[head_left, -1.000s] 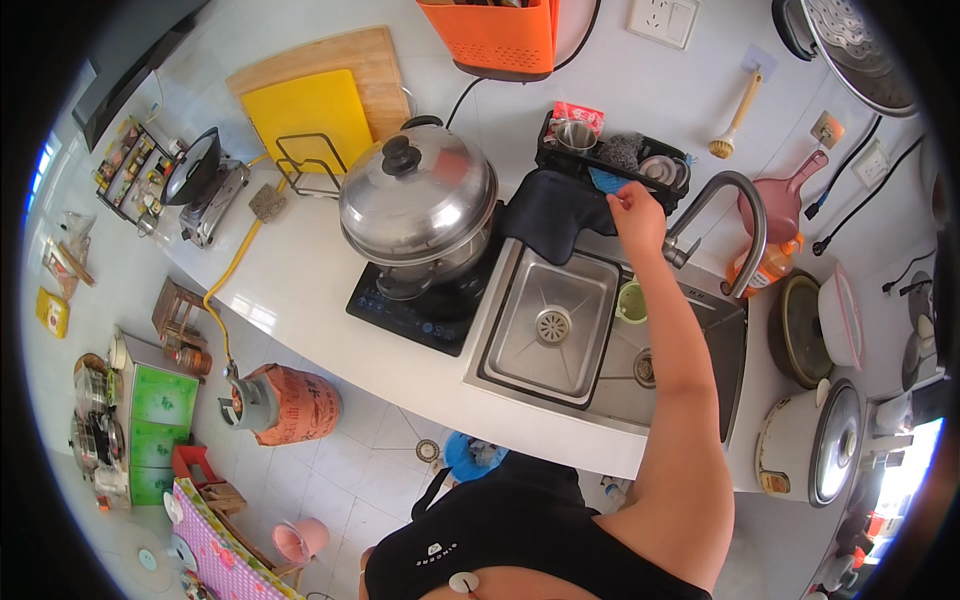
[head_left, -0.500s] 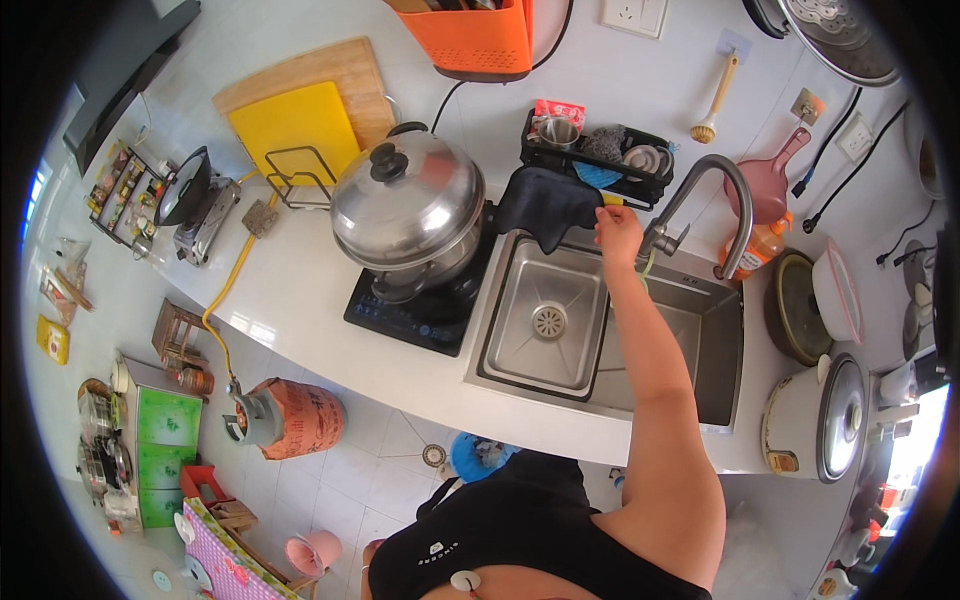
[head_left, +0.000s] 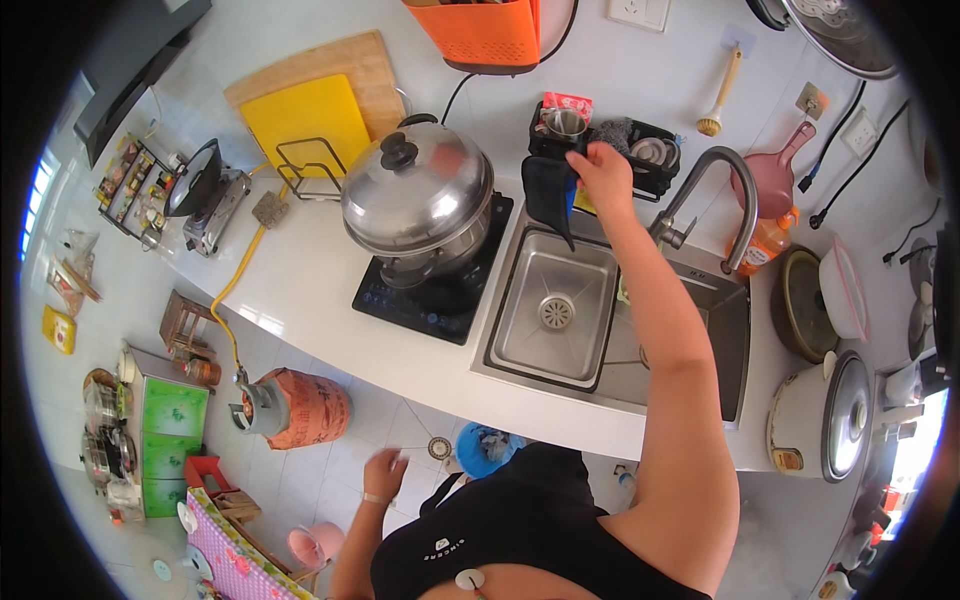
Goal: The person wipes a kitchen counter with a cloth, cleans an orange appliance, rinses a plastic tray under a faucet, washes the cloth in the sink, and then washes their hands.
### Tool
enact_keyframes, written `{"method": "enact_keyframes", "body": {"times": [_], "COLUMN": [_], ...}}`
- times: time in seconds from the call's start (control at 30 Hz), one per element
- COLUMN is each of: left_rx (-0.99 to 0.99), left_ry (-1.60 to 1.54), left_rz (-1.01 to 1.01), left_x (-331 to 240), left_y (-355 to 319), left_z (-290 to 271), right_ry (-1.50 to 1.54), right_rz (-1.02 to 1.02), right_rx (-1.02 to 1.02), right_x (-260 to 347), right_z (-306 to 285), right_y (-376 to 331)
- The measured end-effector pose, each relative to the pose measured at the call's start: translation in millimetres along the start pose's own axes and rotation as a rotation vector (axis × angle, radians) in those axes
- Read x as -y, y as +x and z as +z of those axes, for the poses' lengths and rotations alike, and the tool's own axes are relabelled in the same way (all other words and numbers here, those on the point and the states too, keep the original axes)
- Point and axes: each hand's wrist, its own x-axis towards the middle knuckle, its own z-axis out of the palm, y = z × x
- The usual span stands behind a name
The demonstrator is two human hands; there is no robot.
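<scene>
My right hand (head_left: 603,178) is closed on the upper edge of a limp black cloth (head_left: 550,195). The cloth hangs folded above the back edge of the steel sink (head_left: 555,262), in front of the black caddy (head_left: 655,180). A strip of blue shows beside it, close to my fingers. Down by my body on the left, my left hand (head_left: 384,474) hovers over the floor with its fingers apart and nothing in it. To the left of the cloth, a lidded steel steamer pot (head_left: 420,195) stands on a black induction cooker (head_left: 435,300).
A curved faucet (head_left: 742,185) rises behind the sink, with an orange soap bottle (head_left: 768,240) beside it. A white rice cooker (head_left: 800,430) stands at the right. Chopping boards (head_left: 305,130) lean against the wall. On the floor are a gas cylinder (head_left: 300,410) and a blue bin (head_left: 480,450).
The black cloth has swung away from the pot and now hangs narrower. My right hand has moved slightly left and up. My left hand has come into view.
</scene>
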Motion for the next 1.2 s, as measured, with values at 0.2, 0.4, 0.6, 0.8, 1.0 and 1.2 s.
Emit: {"method": "enact_keyframes", "body": {"times": [0.2,0.4,0.6,0.8,1.0,1.2], "left_rx": [-0.073,-0.501,-0.257,-0.177,-0.139,-0.151], "left_ry": [-0.209,-0.137,-0.170,-0.458,-0.959,-0.468], "left_rz": [0.558,0.697,0.622,0.333,0.274,0.483], "left_x": [-217.4,-332.1,-315.2,-327.8,-414.8,-423.2], "left_y": [131.4,203.1,225.3,266.2,332.6,365.2], "left_z": [-43.1,-34.8,4.1,12.8,-7.2,21.5], "right_ry": [0.348,0.543,0.452,0.490,0.324,-0.536], "right_rz": [0.058,0.036,0.198,0.343,0.111,-0.344], "right_rx": [0.160,0.248,0.099,-0.016,-0.007,0.088], "right_x": [97.9,116.6,42.4,-19.2,-37.8,-52.2], "right_z": [1.1,-28.0,-90.0,-114.4,-115.6,-114.8], "right_y": [-18.5,-51.3,-70.8,-77.3,-19.8,-5.5]}}
